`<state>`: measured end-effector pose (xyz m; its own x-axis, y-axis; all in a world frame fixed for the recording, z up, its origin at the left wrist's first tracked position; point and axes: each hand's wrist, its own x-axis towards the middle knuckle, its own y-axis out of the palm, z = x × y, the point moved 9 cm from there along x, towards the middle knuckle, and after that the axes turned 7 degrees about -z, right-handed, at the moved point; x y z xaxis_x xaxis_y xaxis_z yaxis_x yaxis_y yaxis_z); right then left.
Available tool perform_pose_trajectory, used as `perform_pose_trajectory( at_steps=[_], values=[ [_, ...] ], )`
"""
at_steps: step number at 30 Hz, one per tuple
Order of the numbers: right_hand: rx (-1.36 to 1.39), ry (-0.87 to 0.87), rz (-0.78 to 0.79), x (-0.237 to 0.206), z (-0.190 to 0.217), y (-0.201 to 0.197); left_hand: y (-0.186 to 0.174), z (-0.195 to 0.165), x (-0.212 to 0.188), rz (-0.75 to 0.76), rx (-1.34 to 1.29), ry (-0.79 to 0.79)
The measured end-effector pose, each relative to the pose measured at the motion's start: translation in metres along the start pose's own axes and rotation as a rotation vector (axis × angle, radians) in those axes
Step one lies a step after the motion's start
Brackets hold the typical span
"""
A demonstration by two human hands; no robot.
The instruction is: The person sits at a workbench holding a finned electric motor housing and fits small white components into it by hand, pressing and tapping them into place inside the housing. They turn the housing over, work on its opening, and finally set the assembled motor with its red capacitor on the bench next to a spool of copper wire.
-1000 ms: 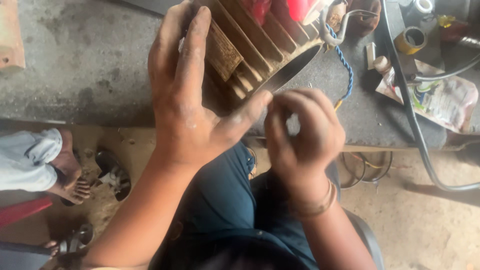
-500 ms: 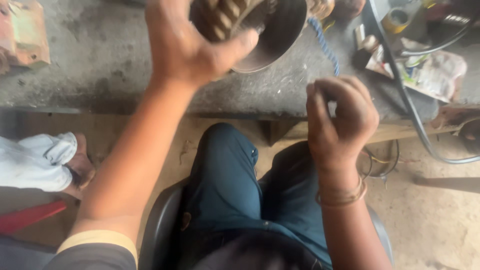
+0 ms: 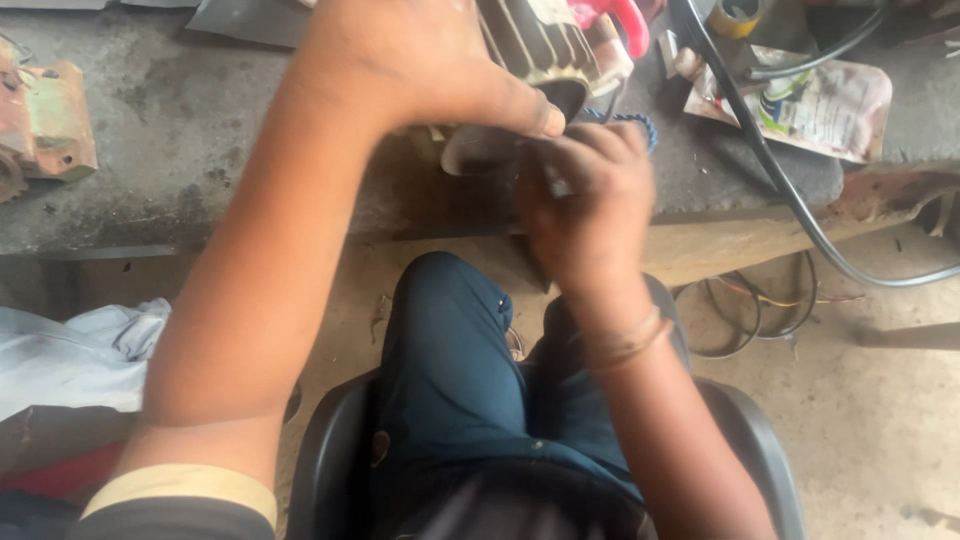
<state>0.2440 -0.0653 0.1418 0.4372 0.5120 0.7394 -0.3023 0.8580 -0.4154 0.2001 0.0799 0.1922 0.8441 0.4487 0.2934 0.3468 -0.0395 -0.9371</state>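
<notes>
On the workbench [image 3: 200, 150], left hand [image 3: 420, 60] grips the finned motor housing [image 3: 530, 50]; right hand [image 3: 585, 200] pinches a small tool [image 3: 555, 182]

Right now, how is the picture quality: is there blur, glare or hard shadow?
Head view: soft daylight, no glare, no hard shadows; the right hand is motion-blurred, the left hand slightly soft and cropped at the top; the finned metal housing and bench are fairly sharp.

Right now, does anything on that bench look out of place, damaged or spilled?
Nothing spilled. The rusty metal part at the bench's left edge is corroded, and a crumpled wrapper lies under the black cable. The left hand grips the ribbed motor housing; the right hand works at its rim.
</notes>
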Motion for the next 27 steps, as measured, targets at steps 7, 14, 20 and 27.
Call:
perform_pose_trajectory(
  at_steps=[7, 14, 20, 27],
  values=[
    [0.131, 0.185, -0.101, -0.017, -0.002, 0.037, -0.005, 0.002, -0.001, 0.063, -0.165, -0.138],
    [0.092, 0.168, -0.090, -0.005, -0.014, 0.055, -0.006, 0.003, -0.004, -0.018, -0.213, -0.086],
    [0.062, 0.085, -0.038, -0.004, -0.008, 0.058, -0.010, 0.003, -0.005, -0.095, -0.207, -0.052],
    [0.024, 0.074, -0.082, -0.001, -0.007, 0.059, -0.015, 0.004, -0.009, -0.166, -0.271, -0.048]
  ],
)
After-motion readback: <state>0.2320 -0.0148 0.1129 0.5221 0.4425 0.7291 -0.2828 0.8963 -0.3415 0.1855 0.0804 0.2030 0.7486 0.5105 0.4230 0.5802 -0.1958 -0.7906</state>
